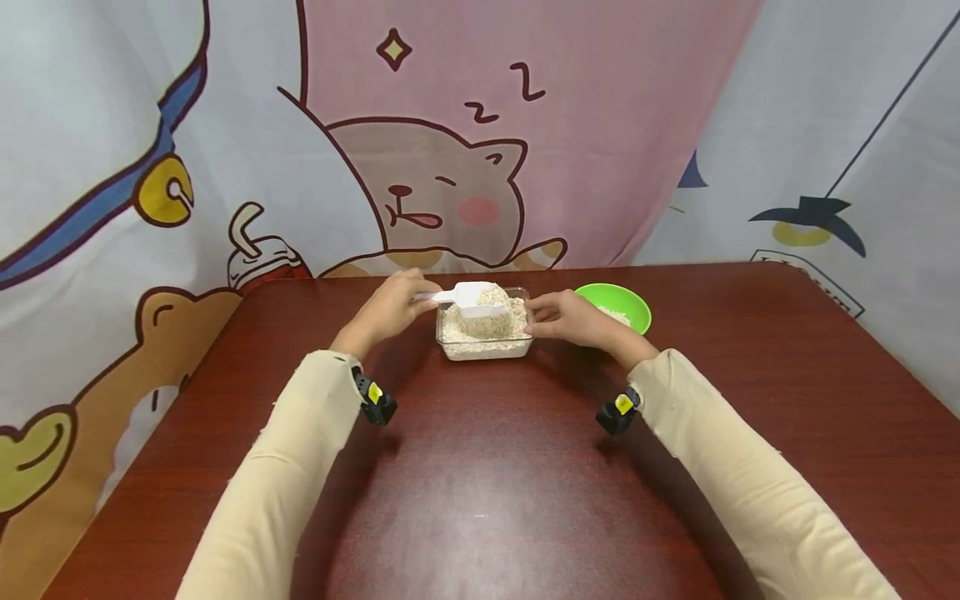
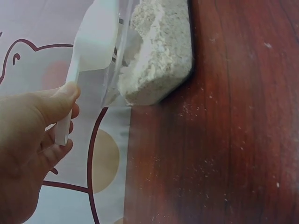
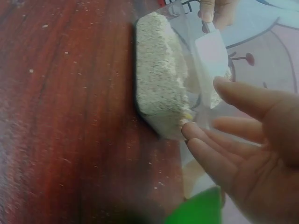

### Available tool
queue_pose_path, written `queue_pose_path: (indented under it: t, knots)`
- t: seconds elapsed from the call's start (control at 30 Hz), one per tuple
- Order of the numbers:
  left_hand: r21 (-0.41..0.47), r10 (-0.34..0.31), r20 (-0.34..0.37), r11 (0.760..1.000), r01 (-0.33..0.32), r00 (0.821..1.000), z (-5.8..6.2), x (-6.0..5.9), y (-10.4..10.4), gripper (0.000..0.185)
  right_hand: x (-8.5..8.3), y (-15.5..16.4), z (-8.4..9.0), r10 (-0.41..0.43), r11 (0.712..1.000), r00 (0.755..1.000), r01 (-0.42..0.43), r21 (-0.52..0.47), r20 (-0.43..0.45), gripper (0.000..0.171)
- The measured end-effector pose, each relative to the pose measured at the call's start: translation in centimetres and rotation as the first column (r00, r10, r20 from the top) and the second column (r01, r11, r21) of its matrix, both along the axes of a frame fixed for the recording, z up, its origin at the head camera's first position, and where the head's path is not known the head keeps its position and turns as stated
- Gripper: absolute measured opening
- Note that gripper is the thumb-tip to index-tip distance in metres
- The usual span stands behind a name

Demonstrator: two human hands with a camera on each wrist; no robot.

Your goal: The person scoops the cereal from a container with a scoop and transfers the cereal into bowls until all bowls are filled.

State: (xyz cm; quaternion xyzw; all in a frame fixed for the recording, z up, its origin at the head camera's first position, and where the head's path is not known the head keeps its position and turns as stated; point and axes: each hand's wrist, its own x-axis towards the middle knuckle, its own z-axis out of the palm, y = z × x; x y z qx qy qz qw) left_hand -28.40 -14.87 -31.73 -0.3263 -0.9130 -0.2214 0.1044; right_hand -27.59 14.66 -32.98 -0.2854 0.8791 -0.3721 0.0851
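Note:
My left hand [image 1: 393, 307] grips a white plastic scoop [image 1: 471, 295] by its handle, thumb pressed along it in the left wrist view. Pale flakes like oats [image 1: 492, 295] lie heaped in the scoop, which is held above a clear rectangular container [image 1: 486, 354]. More of the same flakes [image 2: 161, 60] fill much of that container. On its right side is my right hand [image 1: 576, 318], fingers fairly straight and slightly spread; the fingertips [image 3: 189, 130] are at the container's end wall, though firm contact is hard to tell. Nothing is held in that hand.
Just beyond my right hand stands a green bowl [image 1: 637, 310] with some flakes inside, partly hidden by the forearm. Crumbs are scattered on the dark red-brown table [image 1: 480, 467]. A cartoon-printed curtain [image 1: 600, 125] hangs along the table's back edge.

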Motion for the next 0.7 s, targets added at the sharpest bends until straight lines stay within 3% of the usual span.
queue_pose_path:
  t: [0.2, 0.7]
  knots:
    - [0.026, -0.011, -0.004, 1.0, 0.011, 1.0, 0.5, -0.2, 0.6, 0.02, 0.1, 1.0, 1.1, -0.025, 0.999, 1.0, 0.025, -0.026, 0.018, 0.044]
    - [0.088, -0.074, -0.007, 0.993, 0.075, 0.997, 1.9, -1.0, 4.0, 0.017, 0.8, 6.6, 4.0, -0.099, 0.994, 0.995, 0.098, 0.05, 0.015, 0.046]
